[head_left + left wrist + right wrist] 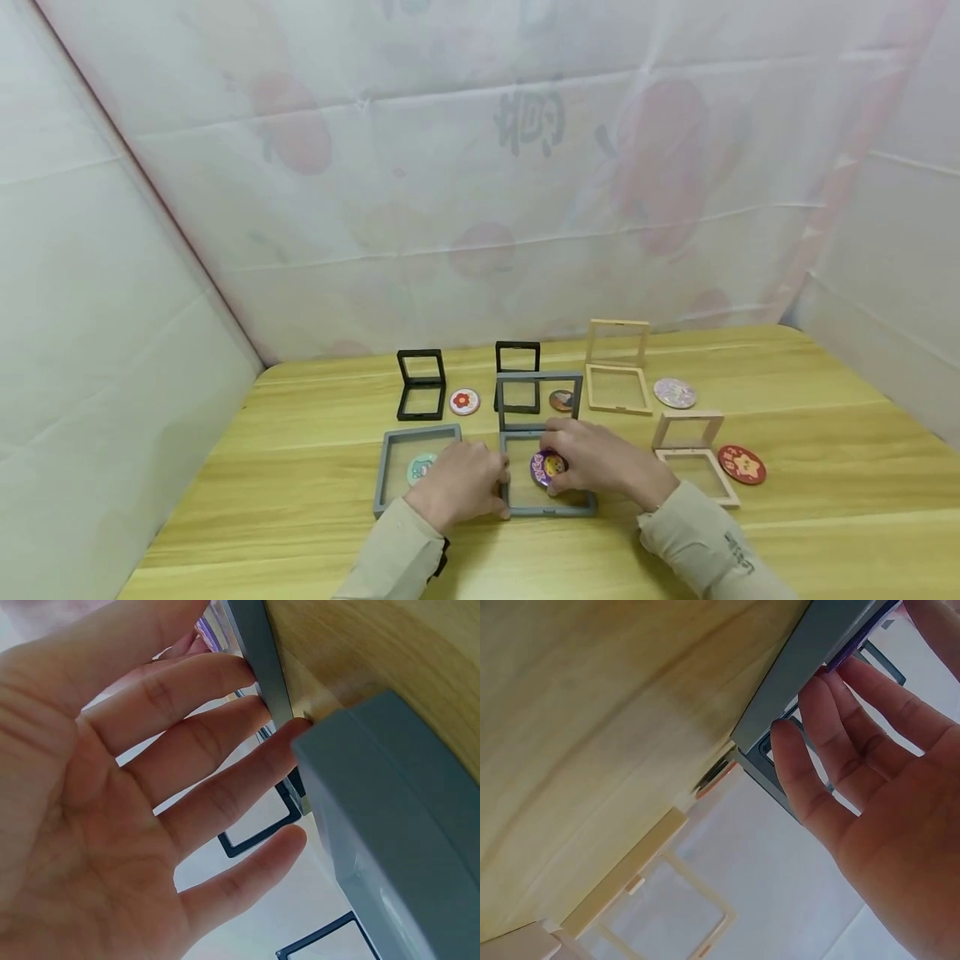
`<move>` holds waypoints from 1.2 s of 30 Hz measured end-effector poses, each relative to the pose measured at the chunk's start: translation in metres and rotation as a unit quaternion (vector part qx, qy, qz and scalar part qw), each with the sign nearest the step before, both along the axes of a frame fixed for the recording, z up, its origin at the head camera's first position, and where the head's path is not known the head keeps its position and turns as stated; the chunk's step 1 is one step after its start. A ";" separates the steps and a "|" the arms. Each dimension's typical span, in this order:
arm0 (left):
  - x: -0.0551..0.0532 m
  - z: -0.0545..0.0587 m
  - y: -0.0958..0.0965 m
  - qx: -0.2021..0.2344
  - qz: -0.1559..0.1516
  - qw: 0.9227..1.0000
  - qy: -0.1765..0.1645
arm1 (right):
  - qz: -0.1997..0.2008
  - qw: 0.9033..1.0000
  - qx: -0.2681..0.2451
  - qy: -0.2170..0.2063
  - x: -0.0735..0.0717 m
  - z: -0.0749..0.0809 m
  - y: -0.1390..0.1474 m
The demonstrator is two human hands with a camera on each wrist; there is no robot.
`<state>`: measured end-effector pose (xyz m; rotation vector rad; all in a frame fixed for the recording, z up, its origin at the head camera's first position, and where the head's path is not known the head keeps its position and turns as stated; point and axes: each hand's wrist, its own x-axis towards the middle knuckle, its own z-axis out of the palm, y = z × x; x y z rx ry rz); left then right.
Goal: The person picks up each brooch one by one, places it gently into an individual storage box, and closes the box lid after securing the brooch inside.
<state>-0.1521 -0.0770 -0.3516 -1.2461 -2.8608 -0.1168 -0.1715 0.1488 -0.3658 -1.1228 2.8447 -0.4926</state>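
A: Quick, nearest first. Hands?
B: Left hand (465,479): fingers fairly straight, tips at the left rim of the middle grey frame (525,512). No curl round it.
A: Right hand (596,457)?
B: Thumb and fingers pinch the round purple badge (546,468) by its right side.
A: So where's the badge, exactly?
B: Over the lower half of that grey frame, rim on all sides, just left of the right fingertips. Resting on the film or just above it, can't tell.
A: Long axis?
B: None, it's a disc. Right hand is the nearer one, already on it; left is just across the rim.
A: Either side?
B: Left, a second grey frame (383,467), green badge (420,467) within it, partly behind the left hand. Right, a pale pink frame (724,478), red badge (742,464) just beside.
A: Farther back?
B: Left black frame (420,417), flower badge (464,402), another black frame (517,344) partly behind the grey lid, brown badge (561,400), beige frame (621,410), lilac badge (675,393). All on the wooden counter (300,483). Curtain (420,192) behind.
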 end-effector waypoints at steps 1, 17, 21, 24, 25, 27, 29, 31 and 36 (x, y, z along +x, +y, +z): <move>0.000 0.001 -0.001 -0.004 -0.001 1.000 -0.001 | 0.001 1.000 -0.006 -0.005 -0.001 0.001 0.001; -0.018 0.017 -0.009 0.282 0.137 0.949 0.022 | -0.177 0.954 -0.176 -0.166 -0.004 0.035 0.035; -0.021 0.016 -0.009 0.324 0.192 0.924 -0.064 | -0.236 0.924 -0.220 -0.204 -0.005 0.033 0.032; -0.023 0.014 -0.010 0.339 0.221 0.907 -0.116 | -0.259 0.914 -0.233 -0.206 -0.007 0.029 0.029; -0.024 0.013 -0.010 0.342 0.229 0.902 -0.130 | -0.265 0.912 -0.236 -0.207 -0.007 0.028 0.029; -0.025 0.012 -0.010 0.344 0.239 0.895 -0.155 | -0.276 0.907 -0.239 -0.210 -0.008 0.024 0.027; -0.026 0.012 -0.009 0.344 0.246 0.889 -0.178 | -0.283 0.902 -0.243 -0.216 -0.009 0.021 0.027; -0.028 0.011 -0.006 0.340 0.252 0.885 -0.194 | -0.291 0.897 -0.246 -0.224 -0.010 0.018 0.027; -0.033 0.013 -0.002 0.335 0.260 0.875 -0.236 | -0.300 0.886 -0.246 -0.254 -0.012 0.012 0.026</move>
